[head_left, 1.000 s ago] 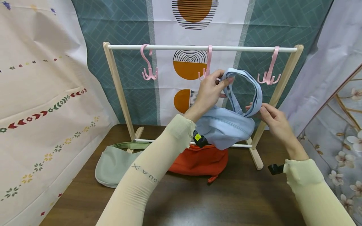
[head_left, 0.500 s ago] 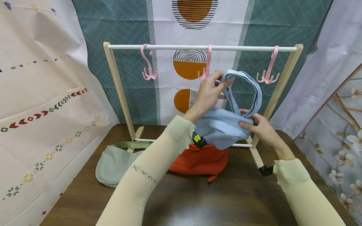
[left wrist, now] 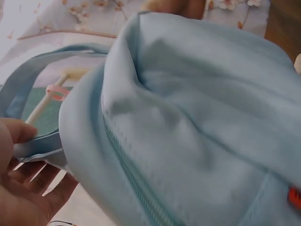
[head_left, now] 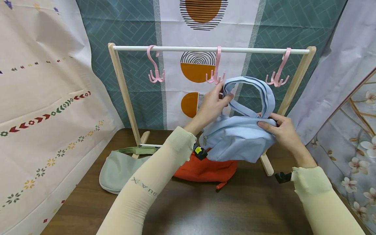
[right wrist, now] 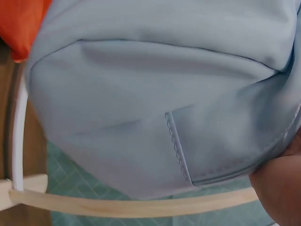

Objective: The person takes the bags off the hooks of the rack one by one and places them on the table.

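Note:
A light blue bag (head_left: 238, 137) with a zipper is held up in front of the rack. My left hand (head_left: 212, 103) pinches its looped strap (head_left: 265, 93) at the left side; the left wrist view shows thumb and fingers (left wrist: 59, 193) around that strap. At the bag's upper right corner, my right hand (head_left: 283, 132) grips the fabric, thumb in front and the other fingers mostly hidden behind. The pink middle hook (head_left: 215, 76) hangs just above my left hand. To the right of the strap hangs another pink hook (head_left: 277, 79).
The wooden rack's white bar (head_left: 182, 49) also carries a pink hook (head_left: 156, 76) at left. On the brown table (head_left: 223, 209) lie a grey-green bag (head_left: 120, 171) and a red bag (head_left: 202, 169), partly behind the blue one. Patterned cloths surround the table.
My right hand has gone from the strap to the bag's corner and now grips it. The bag has shifted slightly lower and spread wider, while my left hand moved a little left and down.

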{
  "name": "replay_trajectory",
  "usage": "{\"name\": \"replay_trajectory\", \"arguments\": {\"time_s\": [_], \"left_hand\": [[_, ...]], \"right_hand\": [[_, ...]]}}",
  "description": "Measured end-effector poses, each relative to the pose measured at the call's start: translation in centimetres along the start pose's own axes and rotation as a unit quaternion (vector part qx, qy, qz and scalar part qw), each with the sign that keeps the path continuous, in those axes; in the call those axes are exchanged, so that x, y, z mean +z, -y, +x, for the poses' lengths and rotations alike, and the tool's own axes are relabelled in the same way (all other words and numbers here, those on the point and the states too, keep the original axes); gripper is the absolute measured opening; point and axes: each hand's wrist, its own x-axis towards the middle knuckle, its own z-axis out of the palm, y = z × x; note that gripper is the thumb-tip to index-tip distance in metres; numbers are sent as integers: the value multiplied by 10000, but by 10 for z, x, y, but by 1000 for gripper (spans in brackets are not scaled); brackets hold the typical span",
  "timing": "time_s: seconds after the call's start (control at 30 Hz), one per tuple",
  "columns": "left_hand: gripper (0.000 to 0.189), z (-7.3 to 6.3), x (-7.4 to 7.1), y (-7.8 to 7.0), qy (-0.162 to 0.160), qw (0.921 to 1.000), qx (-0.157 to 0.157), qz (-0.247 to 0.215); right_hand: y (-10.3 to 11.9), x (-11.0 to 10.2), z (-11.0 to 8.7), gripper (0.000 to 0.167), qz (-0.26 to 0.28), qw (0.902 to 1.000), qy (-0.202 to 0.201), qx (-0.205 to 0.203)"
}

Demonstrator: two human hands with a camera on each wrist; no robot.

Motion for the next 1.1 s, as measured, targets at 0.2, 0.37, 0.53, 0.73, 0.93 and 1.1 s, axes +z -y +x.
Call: {"name": "replay_trajectory", "arguments": {"time_s": [0.2, 0.37, 0.53, 0.73, 0.93, 1.1], "left_hand": [[34, -7, -3, 9, 103, 9998, 6, 174], [48, -14, -3, 16, 164, 9995, -157, -227], [66, -26, -1, 27, 290, 9980, -323, -462], [68, -50, 6, 42, 833, 9944, -341, -554], [70, -66, 14, 51, 1123, 9925, -327, -346], [66, -75, 25, 61, 1145, 9929, -104, -304]], "right_hand": [[6, -4, 0, 24, -283, 9994, -183, 16], [10, -6, 1, 25, -327, 9990, -290, 32], [13, -6, -1, 26, -337, 9984, -448, 120], [12, -10, -4, 23, -341, 9974, -629, 90], [9, -17, -7, 32, -624, 9956, -698, 87], [6, -29, -17, 35, -877, 9943, -588, 165]]}}
